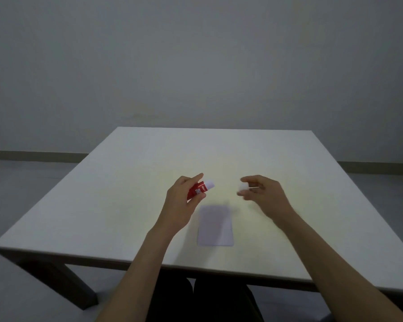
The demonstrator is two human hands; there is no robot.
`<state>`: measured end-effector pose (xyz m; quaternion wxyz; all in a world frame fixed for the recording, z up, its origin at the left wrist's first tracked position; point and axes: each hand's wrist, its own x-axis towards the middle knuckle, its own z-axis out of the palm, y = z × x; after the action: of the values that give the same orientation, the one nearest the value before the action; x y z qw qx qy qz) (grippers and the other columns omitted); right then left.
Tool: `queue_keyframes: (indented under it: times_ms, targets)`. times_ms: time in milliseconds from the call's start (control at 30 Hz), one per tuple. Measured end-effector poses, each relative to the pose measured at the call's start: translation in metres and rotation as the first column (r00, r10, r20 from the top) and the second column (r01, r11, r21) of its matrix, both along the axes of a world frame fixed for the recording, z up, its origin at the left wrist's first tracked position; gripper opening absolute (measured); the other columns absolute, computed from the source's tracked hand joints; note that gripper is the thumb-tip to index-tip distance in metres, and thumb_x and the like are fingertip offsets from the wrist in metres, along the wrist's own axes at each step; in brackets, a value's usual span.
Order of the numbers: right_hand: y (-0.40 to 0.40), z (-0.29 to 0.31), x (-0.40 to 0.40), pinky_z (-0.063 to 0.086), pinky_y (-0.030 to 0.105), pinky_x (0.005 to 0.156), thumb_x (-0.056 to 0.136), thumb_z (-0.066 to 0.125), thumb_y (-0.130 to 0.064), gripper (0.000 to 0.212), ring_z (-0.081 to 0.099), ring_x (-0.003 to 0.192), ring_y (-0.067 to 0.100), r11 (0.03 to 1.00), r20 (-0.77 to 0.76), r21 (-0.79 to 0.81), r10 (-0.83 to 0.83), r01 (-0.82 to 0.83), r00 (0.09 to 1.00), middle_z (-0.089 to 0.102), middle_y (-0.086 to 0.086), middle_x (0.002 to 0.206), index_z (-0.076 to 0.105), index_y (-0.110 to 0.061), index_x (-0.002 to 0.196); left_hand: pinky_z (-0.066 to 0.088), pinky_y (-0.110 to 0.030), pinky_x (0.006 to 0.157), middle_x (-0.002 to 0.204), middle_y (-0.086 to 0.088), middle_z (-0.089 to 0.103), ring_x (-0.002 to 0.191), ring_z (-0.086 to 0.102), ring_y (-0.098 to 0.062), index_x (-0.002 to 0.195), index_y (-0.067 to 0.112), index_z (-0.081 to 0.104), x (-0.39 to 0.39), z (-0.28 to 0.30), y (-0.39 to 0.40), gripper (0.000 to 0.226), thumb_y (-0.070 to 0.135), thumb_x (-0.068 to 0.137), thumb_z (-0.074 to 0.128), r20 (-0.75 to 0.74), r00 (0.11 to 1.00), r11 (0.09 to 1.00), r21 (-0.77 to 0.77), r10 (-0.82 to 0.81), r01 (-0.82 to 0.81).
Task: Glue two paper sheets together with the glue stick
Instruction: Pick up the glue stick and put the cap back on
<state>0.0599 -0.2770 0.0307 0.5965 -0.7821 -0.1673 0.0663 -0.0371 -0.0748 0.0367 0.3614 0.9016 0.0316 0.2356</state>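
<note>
The head view looks down at a white table point(126, 182) that fills the middle and lower part of the frame. A plain grey wall is across the top.

2 bare arms reach in from the bottom of the frame. The left hand point(180, 203) is just left of the middle. Its fingers are closed around a red glue stick point(199, 191). The stick is tilted, with its white end pointing up and to the right, and it is held up off the table. White letters are on the red part, but they are too small to read.

The right hand point(262, 194) is just right of the middle, apart from the left hand. Its thumb and fingertips pinch a small white cap point(243, 187). The other fingers are curled loosely. The cap is blurry. There is a clear gap between the cap and the glue stick.

A pale purple paper point(215, 226) lies flat on the table, below and between the 2 hands, near the front edge. Neither hand touches it. I cannot tell if it is 1 sheet or 2 stacked together.

Dark legs show under the table at the bottom middle.
</note>
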Motion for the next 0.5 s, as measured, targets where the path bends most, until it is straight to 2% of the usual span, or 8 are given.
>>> queue_keyframes:
  times_ms: [33, 67, 167, 233, 333, 400, 433, 500]
  targets:
    - [0.007, 0.006, -0.008, 0.056, 0.018, 0.069, 0.075, 0.072, -0.001, 0.024, 0.07, 0.076, 0.022, 0.993, -0.044, 0.109, 0.06, -0.055, 0.997, 0.073, 0.014, 0.09, 0.069, -0.011, 0.096, 0.035, 0.003, 0.077, 0.102, -0.001, 0.057, 0.085, 0.054, -0.008, 0.128, 0.013, 0.056, 0.0, 0.0, -0.002, 0.043, 0.011, 0.086, 0.064, 0.01, 1.0, 1.0, -0.009, -0.002, 0.003]
    - [0.013, 0.01, -0.015, 0.058, 0.02, 0.071, 0.075, 0.073, -0.003, 0.023, 0.072, 0.078, 0.021, 0.985, -0.05, 0.144, 0.102, -0.094, 0.994, 0.074, 0.013, 0.09, 0.069, -0.013, 0.094, 0.035, 0.003, 0.077, 0.102, 0.0, 0.058, 0.084, 0.054, -0.005, 0.125, 0.011, 0.058, 0.0, 0.0, -0.004, 0.041, 0.009, 0.085, 0.065, 0.022, 1.0, 1.0, -0.021, -0.006, 0.007]
    - [0.023, 0.019, -0.025, 0.059, 0.025, 0.075, 0.076, 0.072, -0.005, 0.022, 0.072, 0.08, 0.019, 0.983, 0.015, 0.121, 0.137, -0.138, 0.99, 0.075, 0.007, 0.092, 0.07, -0.013, 0.096, 0.037, 0.003, 0.076, 0.101, 0.001, 0.061, 0.084, 0.056, -0.005, 0.114, 0.009, 0.063, 0.0, 0.002, -0.008, 0.034, 0.006, 0.08, 0.069, 0.055, 0.998, 0.999, -0.029, -0.018, 0.019]
    - [0.025, 0.021, -0.025, 0.057, 0.023, 0.075, 0.077, 0.072, -0.004, 0.021, 0.072, 0.076, 0.014, 0.985, 0.067, 0.084, 0.148, -0.154, 0.987, 0.073, 0.002, 0.09, 0.07, -0.015, 0.096, 0.038, 0.001, 0.074, 0.1, 0.0, 0.064, 0.084, 0.056, -0.01, 0.108, 0.009, 0.065, -0.001, 0.002, -0.008, 0.03, 0.006, 0.079, 0.071, 0.056, 0.998, 0.999, -0.02, -0.027, 0.028]
    - [0.027, 0.025, -0.025, 0.056, 0.018, 0.069, 0.079, 0.07, -0.007, 0.018, 0.072, 0.069, 0.008, 0.975, 0.117, 0.021, 0.219, -0.222, 0.969, 0.073, 0.0, 0.082, 0.069, -0.018, 0.093, 0.04, -0.001, 0.073, 0.098, -0.001, 0.067, 0.082, 0.058, -0.007, 0.104, 0.011, 0.066, -0.002, 0.003, -0.009, 0.026, 0.007, 0.078, 0.071, 0.048, 0.996, 0.997, -0.031, -0.071, 0.072]
    - [0.032, 0.029, -0.03, 0.051, 0.02, 0.055, 0.086, 0.064, -0.022, 0.008, 0.066, 0.053, 0.01, 0.969, 0.176, -0.126, 0.231, -0.21, 0.957, 0.068, -0.001, 0.069, 0.067, -0.015, 0.082, 0.04, -0.002, 0.073, 0.096, 0.0, 0.067, 0.082, 0.058, -0.004, 0.102, 0.011, 0.067, -0.002, 0.003, -0.01, 0.026, 0.006, 0.077, 0.072, 0.042, 0.995, 0.995, -0.044, -0.085, 0.087]
    - [0.035, 0.027, -0.03, 0.047, 0.024, 0.053, 0.09, 0.056, -0.034, 0.028, 0.06, 0.049, 0.012, 0.949, 0.231, -0.285, 0.202, -0.132, 0.952, 0.063, -0.002, 0.061, 0.064, -0.014, 0.072, 0.04, -0.001, 0.072, 0.094, 0.002, 0.066, 0.082, 0.059, -0.002, 0.101, 0.012, 0.067, -0.002, 0.003, -0.01, 0.026, 0.006, 0.076, 0.072, 0.038, 0.995, 0.995, -0.048, -0.088, 0.09]
    - [0.038, 0.025, -0.03, 0.042, 0.033, 0.059, 0.093, 0.036, -0.053, 0.056, 0.054, 0.056, 0.02, 0.842, 0.282, -0.537, 0.111, 0.06, 0.953, 0.057, 0.001, 0.058, 0.054, -0.013, 0.058, 0.039, -0.001, 0.072, 0.091, 0.007, 0.065, 0.08, 0.058, 0.004, 0.1, 0.013, 0.068, -0.003, 0.001, -0.011, 0.026, 0.006, 0.075, 0.073, 0.032, 0.995, 0.994, -0.053, -0.097, 0.098]
